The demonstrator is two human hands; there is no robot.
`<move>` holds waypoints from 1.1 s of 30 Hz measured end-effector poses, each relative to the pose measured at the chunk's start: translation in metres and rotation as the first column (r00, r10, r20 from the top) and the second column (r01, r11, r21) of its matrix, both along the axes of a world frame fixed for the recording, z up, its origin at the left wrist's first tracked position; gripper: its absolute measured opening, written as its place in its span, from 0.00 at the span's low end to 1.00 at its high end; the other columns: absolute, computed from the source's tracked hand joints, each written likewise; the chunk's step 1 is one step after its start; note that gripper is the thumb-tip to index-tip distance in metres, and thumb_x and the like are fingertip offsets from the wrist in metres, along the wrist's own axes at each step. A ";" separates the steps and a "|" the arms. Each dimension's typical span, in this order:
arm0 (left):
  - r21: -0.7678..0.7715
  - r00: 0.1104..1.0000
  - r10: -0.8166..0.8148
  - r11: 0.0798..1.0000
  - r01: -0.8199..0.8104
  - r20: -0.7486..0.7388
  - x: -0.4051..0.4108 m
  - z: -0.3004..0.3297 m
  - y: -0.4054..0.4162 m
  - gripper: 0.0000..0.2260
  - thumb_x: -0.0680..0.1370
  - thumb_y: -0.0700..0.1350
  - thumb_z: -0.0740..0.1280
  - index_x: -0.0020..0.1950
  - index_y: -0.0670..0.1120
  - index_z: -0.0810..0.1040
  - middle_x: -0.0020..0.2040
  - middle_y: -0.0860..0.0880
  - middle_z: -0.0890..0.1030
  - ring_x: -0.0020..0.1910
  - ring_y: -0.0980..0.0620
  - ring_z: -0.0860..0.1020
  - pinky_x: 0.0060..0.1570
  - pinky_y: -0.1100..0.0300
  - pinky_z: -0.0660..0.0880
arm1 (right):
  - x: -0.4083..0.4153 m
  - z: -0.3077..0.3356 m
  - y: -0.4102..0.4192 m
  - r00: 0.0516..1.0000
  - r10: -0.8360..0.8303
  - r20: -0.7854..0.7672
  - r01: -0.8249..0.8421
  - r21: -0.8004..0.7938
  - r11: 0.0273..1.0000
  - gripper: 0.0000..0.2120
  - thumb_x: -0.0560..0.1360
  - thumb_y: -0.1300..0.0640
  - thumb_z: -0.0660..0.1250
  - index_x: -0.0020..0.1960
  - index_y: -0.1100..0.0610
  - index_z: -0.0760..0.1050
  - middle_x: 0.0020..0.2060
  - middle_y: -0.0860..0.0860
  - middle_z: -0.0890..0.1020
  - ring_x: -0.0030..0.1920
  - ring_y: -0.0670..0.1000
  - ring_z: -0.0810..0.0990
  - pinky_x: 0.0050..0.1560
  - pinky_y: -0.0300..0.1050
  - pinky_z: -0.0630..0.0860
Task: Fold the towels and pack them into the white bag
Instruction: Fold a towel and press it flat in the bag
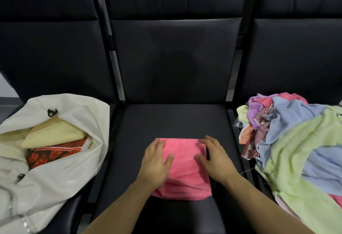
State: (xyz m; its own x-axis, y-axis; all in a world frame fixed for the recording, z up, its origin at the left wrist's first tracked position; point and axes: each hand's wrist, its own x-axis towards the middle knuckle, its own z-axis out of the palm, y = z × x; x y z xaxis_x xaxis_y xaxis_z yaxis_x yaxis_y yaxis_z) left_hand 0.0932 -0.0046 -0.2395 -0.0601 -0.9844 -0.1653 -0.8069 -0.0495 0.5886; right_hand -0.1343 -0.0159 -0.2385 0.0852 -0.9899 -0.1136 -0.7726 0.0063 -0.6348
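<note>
Folded pink towel [183, 167] lies flat on the middle black seat [172, 121], toward its front edge, several layers visible at the near hem. Left hand [155, 163] rests palm-down on the towel's left side, fingers straight and slightly spread, thumb angled inward across the cloth. Right hand [215, 161] rests palm-down on the towel's right side, fingers straight and close together, thumb pointing inward; its outer fingers overlap the towel's right edge. Neither hand curls round the fabric; both press flat on it. Both forearms enter from the bottom of the view, bare. On the seat to the left sits the white bag [61, 174], mouth open toward the camera, black clips on its rim. Inside the bag: a folded pale yellow towel [53, 133] lying on top of a folded red patterned towel [57, 152]. On the seat to the right sits a loose pile of unfolded towels [296, 145], well apart from the pink one: light green, blue, lilac, pink and small printed pieces, tangled together. Black seat backs [175, 54] fill the upper view.
</note>
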 end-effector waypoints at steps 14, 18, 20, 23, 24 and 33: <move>0.168 0.936 -0.349 0.920 0.353 -0.056 0.013 0.005 0.002 0.12 0.78 0.46 0.71 0.60 0.55 0.79 0.53 0.60 0.75 0.50 0.61 0.75 0.50 0.72 0.69 | 0.008 0.011 0.005 0.916 0.375 -0.141 -0.359 0.128 0.924 0.11 0.77 0.45 0.69 0.57 0.46 0.81 0.50 0.44 0.80 0.51 0.46 0.77 0.56 0.44 0.75; 0.396 0.869 -0.480 0.780 0.485 -0.121 0.022 0.019 0.007 0.09 0.73 0.54 0.77 0.50 0.58 0.81 0.47 0.61 0.78 0.43 0.64 0.76 0.47 0.68 0.74 | -0.012 0.034 0.012 0.876 0.459 0.149 -0.474 0.443 0.761 0.13 0.71 0.38 0.74 0.42 0.47 0.84 0.40 0.46 0.85 0.39 0.43 0.79 0.46 0.42 0.77; 0.442 0.873 -0.468 0.760 0.477 -0.137 0.022 0.025 0.010 0.13 0.75 0.61 0.73 0.45 0.52 0.82 0.42 0.54 0.81 0.38 0.62 0.74 0.45 0.60 0.76 | -0.012 0.036 0.017 0.872 0.474 0.126 -0.469 0.498 0.729 0.23 0.71 0.31 0.70 0.39 0.52 0.81 0.36 0.48 0.83 0.35 0.43 0.76 0.43 0.41 0.76; 0.229 0.927 -0.375 0.902 0.367 -0.006 0.015 0.022 0.009 0.13 0.80 0.60 0.66 0.53 0.52 0.82 0.51 0.52 0.79 0.49 0.59 0.74 0.59 0.51 0.75 | 0.000 0.018 0.017 0.894 0.420 -0.154 -0.390 0.189 0.901 0.22 0.75 0.31 0.62 0.47 0.48 0.83 0.46 0.44 0.81 0.47 0.44 0.78 0.53 0.44 0.76; 0.161 0.938 -0.343 0.930 0.330 0.054 0.013 0.020 0.009 0.14 0.81 0.59 0.65 0.63 0.55 0.79 0.59 0.54 0.75 0.58 0.58 0.71 0.66 0.52 0.71 | 0.005 0.009 0.016 0.896 0.387 -0.217 -0.380 0.077 0.922 0.21 0.75 0.32 0.60 0.52 0.45 0.83 0.52 0.43 0.80 0.54 0.45 0.77 0.59 0.45 0.75; 0.315 0.895 -0.317 0.924 0.217 0.313 0.008 0.001 0.006 0.43 0.78 0.59 0.68 0.83 0.57 0.43 0.82 0.48 0.33 0.81 0.47 0.33 0.76 0.41 0.31 | 0.026 -0.005 0.032 0.781 0.390 -0.488 -0.364 0.152 0.919 0.39 0.70 0.30 0.43 0.76 0.43 0.65 0.76 0.54 0.65 0.72 0.59 0.67 0.66 0.58 0.72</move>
State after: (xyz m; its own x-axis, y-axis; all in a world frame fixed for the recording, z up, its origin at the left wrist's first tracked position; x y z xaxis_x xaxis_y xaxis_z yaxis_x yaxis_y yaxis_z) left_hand 0.1014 0.0010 -0.2381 -0.2030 -0.8550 -0.4772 -0.9623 0.0840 0.2589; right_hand -0.1083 0.0163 -0.2439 0.3687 -0.8832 -0.2897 -0.9281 -0.3324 -0.1678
